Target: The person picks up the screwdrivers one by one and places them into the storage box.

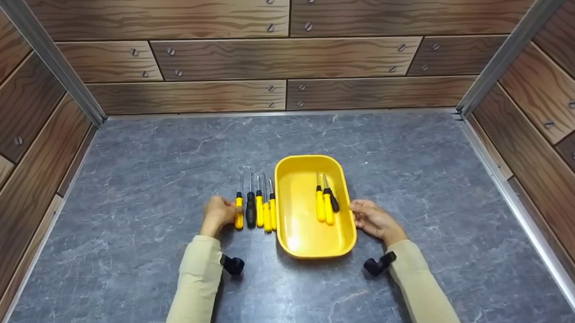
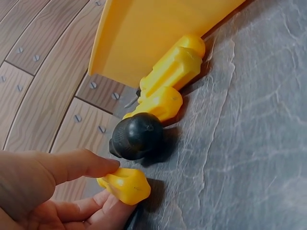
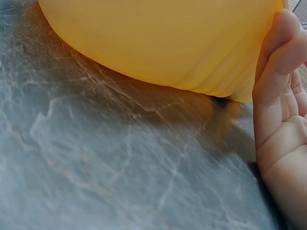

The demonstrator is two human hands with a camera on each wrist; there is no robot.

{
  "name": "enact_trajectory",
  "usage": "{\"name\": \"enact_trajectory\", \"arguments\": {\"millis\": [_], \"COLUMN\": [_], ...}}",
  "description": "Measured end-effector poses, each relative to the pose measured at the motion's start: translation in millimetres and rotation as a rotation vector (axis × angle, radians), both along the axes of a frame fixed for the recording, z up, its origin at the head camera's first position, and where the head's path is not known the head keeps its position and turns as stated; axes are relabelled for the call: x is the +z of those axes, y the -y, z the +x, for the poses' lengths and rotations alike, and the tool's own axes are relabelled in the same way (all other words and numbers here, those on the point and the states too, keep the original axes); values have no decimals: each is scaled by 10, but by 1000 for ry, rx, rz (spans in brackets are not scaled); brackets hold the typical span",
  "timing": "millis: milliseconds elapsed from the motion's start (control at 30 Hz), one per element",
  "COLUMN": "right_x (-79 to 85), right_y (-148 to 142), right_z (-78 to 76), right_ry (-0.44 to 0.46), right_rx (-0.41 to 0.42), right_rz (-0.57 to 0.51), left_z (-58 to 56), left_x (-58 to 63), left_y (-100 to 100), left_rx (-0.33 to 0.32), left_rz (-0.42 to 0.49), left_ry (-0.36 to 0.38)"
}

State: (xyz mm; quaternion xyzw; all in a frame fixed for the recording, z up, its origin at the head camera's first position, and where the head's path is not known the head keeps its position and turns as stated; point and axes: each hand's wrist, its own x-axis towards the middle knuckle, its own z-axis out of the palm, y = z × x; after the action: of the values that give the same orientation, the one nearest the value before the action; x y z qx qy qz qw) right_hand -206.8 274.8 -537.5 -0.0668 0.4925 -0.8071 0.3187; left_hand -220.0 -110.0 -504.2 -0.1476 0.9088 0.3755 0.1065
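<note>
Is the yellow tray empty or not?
Not empty: in the head view, the tray holds two yellow-handled screwdrivers and a black-handled tool.

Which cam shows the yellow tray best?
Head. It shows the yellow tray whole, rim and inside, with three screwdrivers lying in it. The left wrist view catches only part of its outer wall; the right wrist view, only part of its outside and lower edge, next to the right hand.

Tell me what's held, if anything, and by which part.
The left hand pinches a screwdriver by its handle; the right hand touches the side of the yellow tray, grip unclear.
</note>
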Motion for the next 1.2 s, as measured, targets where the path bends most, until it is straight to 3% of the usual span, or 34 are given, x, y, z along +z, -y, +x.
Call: {"name": "enact_trajectory", "arguments": {"millis": [333, 600, 800, 1200], "right_x": [-30, -129, -118, -52], "right_y": [-2, -35, -40, -20], "right_z": [-8, -24, -21, -19], "right_ry": [13, -7, -8, 11], "right_rx": [-16, -19, -21, -6], "right_rz": [0, -1, 3, -14], "left_z": [7, 2, -2, 8], "left_x": [8, 23, 57, 134], "left_y": [18, 14, 10, 0], "left_rx": [31, 25, 2, -10], "left_rz": [152, 148, 100, 158], "left_ry": [5, -3, -12, 2]}}
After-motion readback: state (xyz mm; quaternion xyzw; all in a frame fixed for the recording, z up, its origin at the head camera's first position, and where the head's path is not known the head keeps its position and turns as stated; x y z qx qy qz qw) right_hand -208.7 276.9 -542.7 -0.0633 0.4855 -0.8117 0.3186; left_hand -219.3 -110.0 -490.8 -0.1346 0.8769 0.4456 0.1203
